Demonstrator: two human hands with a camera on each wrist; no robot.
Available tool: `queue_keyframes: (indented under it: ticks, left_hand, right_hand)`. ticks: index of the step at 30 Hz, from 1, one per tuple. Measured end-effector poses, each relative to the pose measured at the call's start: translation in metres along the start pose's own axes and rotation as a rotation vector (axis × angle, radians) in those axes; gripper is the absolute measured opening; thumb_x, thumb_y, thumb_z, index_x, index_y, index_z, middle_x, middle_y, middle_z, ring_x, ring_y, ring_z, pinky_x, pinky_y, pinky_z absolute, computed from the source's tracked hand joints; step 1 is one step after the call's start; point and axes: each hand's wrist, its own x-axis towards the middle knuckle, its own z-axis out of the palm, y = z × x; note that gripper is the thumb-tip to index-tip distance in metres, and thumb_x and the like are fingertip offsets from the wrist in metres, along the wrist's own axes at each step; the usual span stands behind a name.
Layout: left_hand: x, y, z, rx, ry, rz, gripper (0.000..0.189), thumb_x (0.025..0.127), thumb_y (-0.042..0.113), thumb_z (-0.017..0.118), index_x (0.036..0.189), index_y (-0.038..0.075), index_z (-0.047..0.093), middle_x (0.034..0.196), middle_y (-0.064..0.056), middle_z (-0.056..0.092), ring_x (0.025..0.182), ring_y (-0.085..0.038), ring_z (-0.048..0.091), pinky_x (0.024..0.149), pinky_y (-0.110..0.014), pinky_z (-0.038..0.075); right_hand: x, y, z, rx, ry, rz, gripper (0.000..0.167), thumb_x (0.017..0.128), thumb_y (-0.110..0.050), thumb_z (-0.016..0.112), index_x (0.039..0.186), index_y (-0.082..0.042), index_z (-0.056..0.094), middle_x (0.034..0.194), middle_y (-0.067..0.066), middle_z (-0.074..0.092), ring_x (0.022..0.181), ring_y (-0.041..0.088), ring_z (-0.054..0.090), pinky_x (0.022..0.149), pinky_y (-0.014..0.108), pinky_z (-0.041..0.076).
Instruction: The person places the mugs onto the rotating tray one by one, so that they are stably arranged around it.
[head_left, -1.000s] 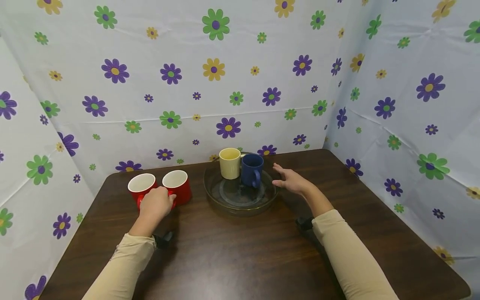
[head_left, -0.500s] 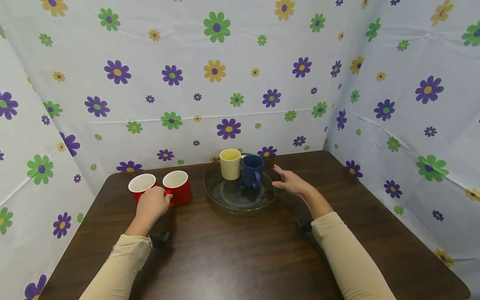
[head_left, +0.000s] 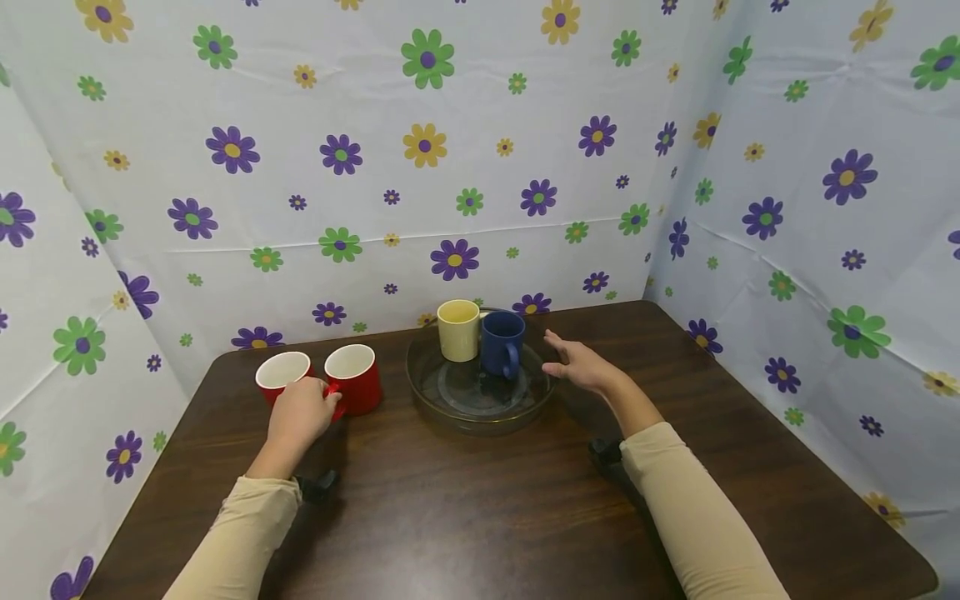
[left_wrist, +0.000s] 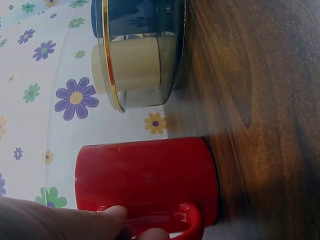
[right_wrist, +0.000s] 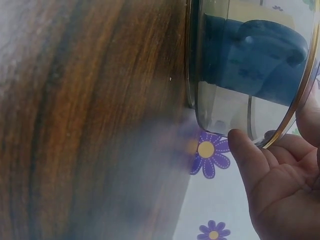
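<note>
Two red mugs with white insides stand side by side at the table's left. My left hand (head_left: pixel 298 415) is at the handle of the right-hand red mug (head_left: pixel 363 392), its fingertips pinching it; the left wrist view shows thumb and finger at that handle. My hand partly covers the left-hand red mug (head_left: pixel 283 367). My right hand (head_left: pixel 588 367) is beside the right rim of a round clear glass dish (head_left: pixel 480 421), fingers spread and relaxed; whether they touch the glass I cannot tell. A cream mug (head_left: pixel 459 337) and a blue mug (head_left: pixel 501 343) stand in the dish.
A dark brown wooden table (head_left: pixel 465 517) lies under everything. A flower-printed white cloth (head_left: pixel 300 167) hangs behind the table and on both sides. Black straps (head_left: pixel 318 487) are worn at the wrists.
My left hand has shifted slightly left and toward me, and more of the right-hand red mug's handle shows. The left-hand mug's handle is now hidden. The mugs and right hand stay put.
</note>
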Motion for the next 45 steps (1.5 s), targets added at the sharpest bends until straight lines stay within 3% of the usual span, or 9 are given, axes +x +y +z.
queue_keyframes:
  ticks: [8,16,20,29,45]
  left_hand:
    - [-0.001,-0.001,-0.002,-0.059,-0.017,-0.003,0.022,0.091,0.016,0.074,0.079,-0.002,0.073,0.063,-0.006,0.065,0.060,-0.023,0.053,0.056,-0.036,0.049]
    - [-0.001,-0.002,0.002,-0.056,0.037,0.010,0.026,0.094,0.020,0.069,0.091,-0.005,0.077,0.072,-0.014,0.072,0.064,-0.026,0.058,0.067,-0.046,0.057]
    - [0.000,-0.003,0.002,-0.038,0.032,0.021,0.028,0.094,0.020,0.069,0.095,-0.007,0.077,0.078,-0.018,0.073,0.066,-0.029,0.061,0.069,-0.049,0.057]
    - [0.001,-0.004,0.000,-0.044,-0.001,0.008,0.028,0.095,0.020,0.069,0.095,-0.006,0.077,0.074,-0.014,0.072,0.063,-0.025,0.059,0.062,-0.043,0.057]
    - [-0.001,0.001,-0.010,-0.047,0.038,0.033,0.028,0.097,0.021,0.066,0.090,-0.004,0.077,0.069,-0.009,0.070,0.061,-0.024,0.056,0.059,-0.039,0.052]
  right_hand:
    - [0.000,-0.003,0.000,-0.007,-0.001,0.003,0.069,0.104,-0.015,0.058,0.156,0.011,0.020,0.166,0.026,0.008,0.152,0.045,0.011,0.122,0.057,0.015]
    - [-0.001,-0.005,0.001,0.004,0.016,0.015,0.067,0.104,-0.014,0.059,0.155,0.011,0.023,0.166,0.024,0.009,0.152,0.043,0.011,0.122,0.057,0.014]
    - [-0.001,-0.004,0.002,0.005,0.016,0.023,0.067,0.104,-0.014,0.059,0.155,0.012,0.024,0.166,0.024,0.009,0.153,0.043,0.009,0.122,0.058,0.013]
    - [-0.002,-0.004,0.002,0.011,0.024,0.019,0.068,0.104,-0.015,0.059,0.155,0.011,0.024,0.166,0.025,0.010,0.152,0.043,0.011,0.122,0.057,0.014]
    - [-0.002,-0.002,0.003,0.040,0.031,0.004,0.067,0.103,-0.012,0.059,0.155,0.012,0.023,0.166,0.025,0.010,0.152,0.043,0.012,0.122,0.056,0.014]
